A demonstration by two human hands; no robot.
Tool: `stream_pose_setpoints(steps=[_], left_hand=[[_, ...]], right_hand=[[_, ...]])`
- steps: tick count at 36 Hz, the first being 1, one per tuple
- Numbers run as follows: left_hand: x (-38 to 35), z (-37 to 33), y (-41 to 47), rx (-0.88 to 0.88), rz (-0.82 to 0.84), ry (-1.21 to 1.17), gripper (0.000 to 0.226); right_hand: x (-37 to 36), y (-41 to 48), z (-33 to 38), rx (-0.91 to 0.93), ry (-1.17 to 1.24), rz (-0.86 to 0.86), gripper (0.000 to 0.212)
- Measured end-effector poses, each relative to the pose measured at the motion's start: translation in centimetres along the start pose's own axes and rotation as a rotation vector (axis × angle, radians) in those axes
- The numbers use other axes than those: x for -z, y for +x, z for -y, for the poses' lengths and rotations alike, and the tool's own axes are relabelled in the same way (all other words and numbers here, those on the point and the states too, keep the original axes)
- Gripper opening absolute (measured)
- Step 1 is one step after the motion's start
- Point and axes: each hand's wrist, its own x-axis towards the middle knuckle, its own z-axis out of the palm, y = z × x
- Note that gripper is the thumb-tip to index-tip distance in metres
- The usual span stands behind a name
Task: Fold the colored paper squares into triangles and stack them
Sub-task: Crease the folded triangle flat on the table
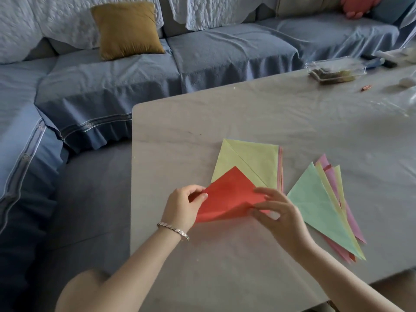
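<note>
Grey table [225, 122]: red paper [229, 199] between left hand [182, 206], right hand [283, 215], well inside edges

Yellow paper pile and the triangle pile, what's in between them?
Just bare table. In the head view, nothing lies in the gap between the yellow paper pile and the triangle pile.
</note>
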Motion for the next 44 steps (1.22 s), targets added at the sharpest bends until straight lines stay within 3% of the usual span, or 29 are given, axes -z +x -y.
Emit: stream_pose_setpoints(steps=[7,12,15,21,26,35,44], left_hand=[[1.0,-0.7,-1.4,-0.032,0.161,-0.146,0.029],[1.1,-1.3,-2.0,0.008,0.257,-0.233,0.030],[1.1,-1.8,-2.3,0.007,0.272,-0.235,0.031],[1.3,-3.5,-3.2,-0.155,0.139,-0.154,0.013],[0.9,-4.8,-4.0,-0.330,-0.047,-0.096,0.048],[-0.2,-5.1,-4.2,-0.382,-0.211,-0.082,0.026],[0.1,-5.3,-4.2,-0.426,-0.224,-0.102,0.022]], right_hand=[[1.3,1.7,2.8,-0.137,0.173,-0.081,0.023],[1.7,1.7,3.8,-0.178,0.132,-0.049,0.014],[1.8,1.7,4.1,-0.247,0.179,-0.088,0.021],[1.9,1.6,4.7,-0.299,0.191,-0.131,0.025],[1.8,1.4,5.5,-0.311,0.225,-0.141,0.031],[1.5,1.1,6.8,-0.328,0.262,-0.154,0.024],[1.3,0.8,7.4,-0.282,0.315,-0.216,0.018]])
